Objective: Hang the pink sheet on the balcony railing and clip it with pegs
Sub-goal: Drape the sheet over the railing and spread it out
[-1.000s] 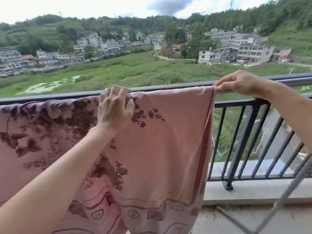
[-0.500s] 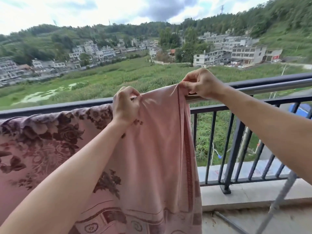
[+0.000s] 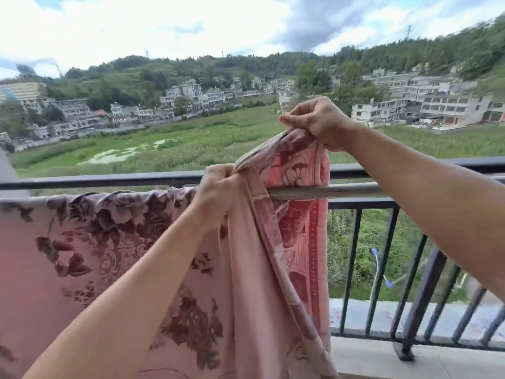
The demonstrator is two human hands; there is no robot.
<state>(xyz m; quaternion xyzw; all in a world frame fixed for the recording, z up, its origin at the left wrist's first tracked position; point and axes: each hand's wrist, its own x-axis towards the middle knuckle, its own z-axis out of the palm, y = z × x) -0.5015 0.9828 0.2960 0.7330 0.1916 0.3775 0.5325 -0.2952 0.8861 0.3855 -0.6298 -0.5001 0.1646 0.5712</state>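
The pink sheet [image 3: 114,250] with a dark floral print hangs over a silver pole [image 3: 341,192] that runs just inside the black balcony railing [image 3: 109,178]. My left hand [image 3: 218,190] grips a bunch of the sheet's top edge at the pole. My right hand [image 3: 318,122] grips the sheet's right end and holds it lifted well above the pole, so the patterned border folds down on the far side. No pegs are in view.
The railing's vertical bars [image 3: 351,266] and a thick post [image 3: 425,294] stand at right above a concrete ledge [image 3: 382,359]. Beyond the railing lie a green field and buildings far below.
My right hand has lifted the sheet's right end up off the pole and drawn it left. My left hand has bunched the top edge. The view has swung left.
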